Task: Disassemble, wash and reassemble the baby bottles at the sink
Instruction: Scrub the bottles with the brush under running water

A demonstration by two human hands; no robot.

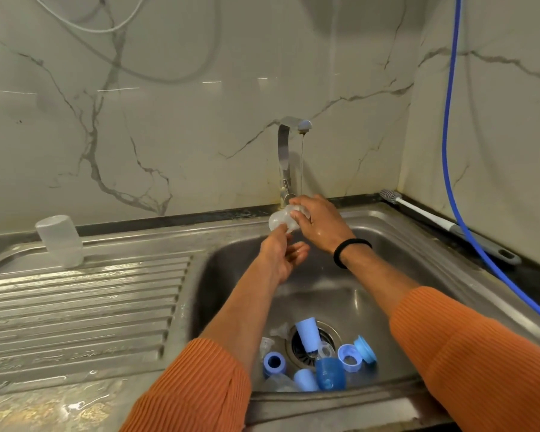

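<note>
Both arms reach forward under the tap (293,132). The right hand (320,224) curls downward in a grip; the left hand (281,254) pinches upward just below it.

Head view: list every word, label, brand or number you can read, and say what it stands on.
None can be read.
Clear plastic bottle held in both hands: no print shows.
Frosted plastic cup on the drainboard: blank.
Blue plastic bottle parts in the steel sink: no markings legible.
</note>
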